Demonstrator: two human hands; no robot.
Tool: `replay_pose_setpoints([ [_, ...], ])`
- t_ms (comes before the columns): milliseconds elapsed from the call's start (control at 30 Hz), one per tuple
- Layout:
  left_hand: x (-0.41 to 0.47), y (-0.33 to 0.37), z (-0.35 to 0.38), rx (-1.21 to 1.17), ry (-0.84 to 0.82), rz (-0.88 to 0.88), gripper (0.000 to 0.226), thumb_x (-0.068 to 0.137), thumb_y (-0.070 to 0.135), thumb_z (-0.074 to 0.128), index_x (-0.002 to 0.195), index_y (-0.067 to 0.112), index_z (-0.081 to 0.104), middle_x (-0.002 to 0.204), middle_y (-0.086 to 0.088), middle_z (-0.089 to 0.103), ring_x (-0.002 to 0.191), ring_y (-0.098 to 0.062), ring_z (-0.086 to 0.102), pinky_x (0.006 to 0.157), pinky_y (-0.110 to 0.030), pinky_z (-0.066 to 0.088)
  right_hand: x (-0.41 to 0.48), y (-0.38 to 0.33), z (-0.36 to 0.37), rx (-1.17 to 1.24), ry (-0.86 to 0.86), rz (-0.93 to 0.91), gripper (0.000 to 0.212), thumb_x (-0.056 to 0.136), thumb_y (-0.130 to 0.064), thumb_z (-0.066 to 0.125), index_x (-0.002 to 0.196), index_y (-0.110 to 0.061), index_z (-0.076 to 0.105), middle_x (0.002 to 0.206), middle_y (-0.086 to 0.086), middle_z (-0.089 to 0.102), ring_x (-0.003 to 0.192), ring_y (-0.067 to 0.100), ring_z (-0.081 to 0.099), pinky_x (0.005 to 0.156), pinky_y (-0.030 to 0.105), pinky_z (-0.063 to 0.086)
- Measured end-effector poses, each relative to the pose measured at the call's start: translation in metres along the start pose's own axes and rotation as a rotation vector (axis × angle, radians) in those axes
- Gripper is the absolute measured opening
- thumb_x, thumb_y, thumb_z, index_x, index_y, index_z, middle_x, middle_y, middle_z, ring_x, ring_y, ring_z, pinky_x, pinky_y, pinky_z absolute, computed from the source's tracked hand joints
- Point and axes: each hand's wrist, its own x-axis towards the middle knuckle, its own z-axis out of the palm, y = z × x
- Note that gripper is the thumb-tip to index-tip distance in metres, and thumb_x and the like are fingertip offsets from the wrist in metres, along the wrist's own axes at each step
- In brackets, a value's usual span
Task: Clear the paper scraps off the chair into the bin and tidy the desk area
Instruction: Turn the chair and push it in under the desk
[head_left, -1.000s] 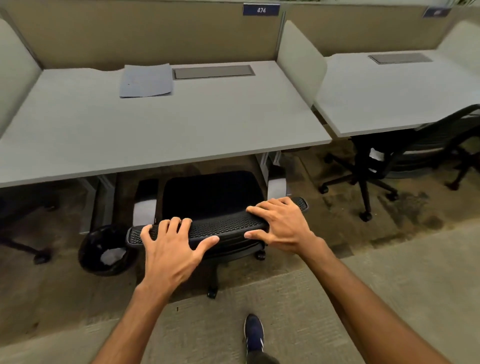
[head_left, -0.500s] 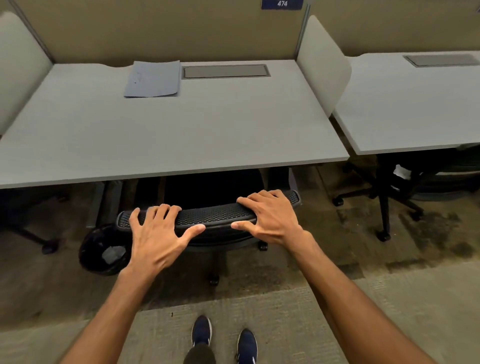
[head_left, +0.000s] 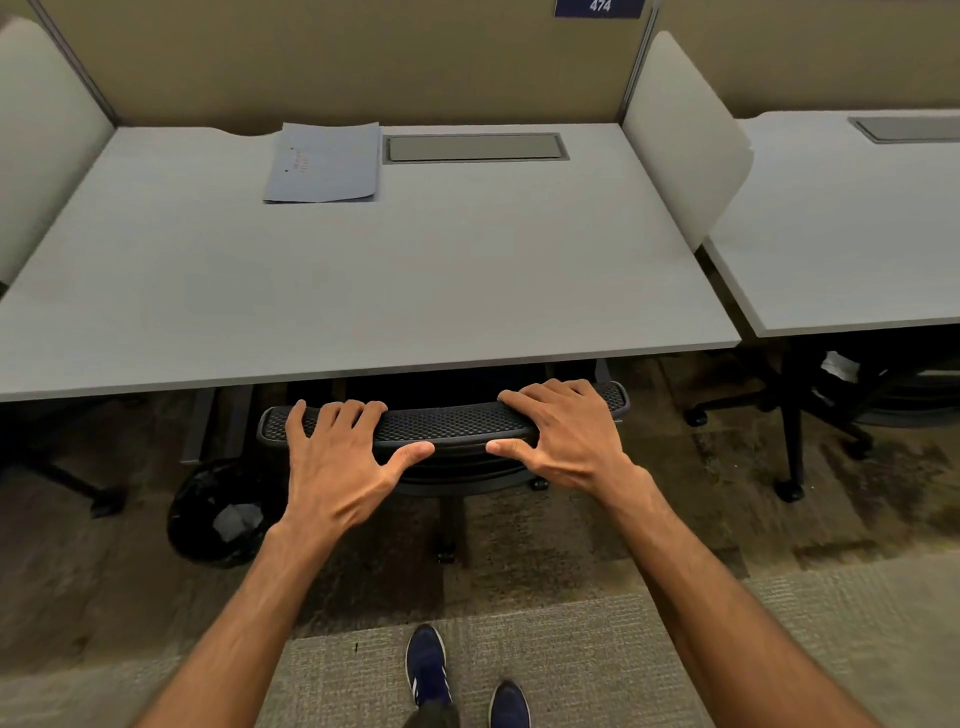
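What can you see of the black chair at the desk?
The chair is black, with a mesh backrest whose curved top edge is the clearest part. It is upright and tucked under the desk, so the seat is lost in shadow. Below, a central post and casters show. The left hand and right hand hold the top edge, fingers over it, thumbs on the near face.

Black mesh chair (head_left: 441, 423) at centre, pale grey desk (head_left: 363, 291), bluish-grey paper (head_left: 324, 163) upper left, black bin (head_left: 200, 525) lower left; my shoes (head_left: 427, 667) are navy, white-striped.
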Motion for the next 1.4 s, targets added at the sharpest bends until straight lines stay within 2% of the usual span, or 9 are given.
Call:
replay_pose_setpoints([
  [333,0.041,-0.014,-0.005,0.009,0.011,0.001,0.093,0.081,0.094,0.017,0.13,0.028,0.061,0.128,0.001,0.065,0.127,-0.022,0.054,0.118,-0.058,0.019,0.041,0.004,0.003,0.015,0.01,0.035,0.089,0.084,-0.09,0.017,0.142,-0.033,0.052,0.13,-0.007,0.067,0.116,0.017,0.059,0.1,0.041,0.042],
  [633,0.065,-0.023,-0.004,-0.005,0.003,0.011,0.094,0.081,0.094,0.019,0.13,0.026,0.062,0.13,-0.003,0.065,0.129,-0.025,0.054,0.117,-0.06,0.02,0.068,0.007,0.004,0.018,0.009,0.034,0.088,0.084,-0.091,0.019,0.14,-0.032,0.054,0.128,-0.006,0.068,0.115,0.019,0.059,0.101,0.043,0.041],
  [1400,0.075,-0.001,-0.007,0.0,-0.034,-0.006,0.105,0.073,0.099,0.009,0.136,0.03,0.057,0.14,-0.001,0.059,0.137,-0.024,0.047,0.12,-0.06,0.014,0.074,0.035,0.003,0.03,0.006,0.034,0.091,0.081,-0.094,0.019,0.14,-0.034,0.052,0.128,-0.005,0.068,0.112,0.019,0.061,0.096,0.041,0.041],
])
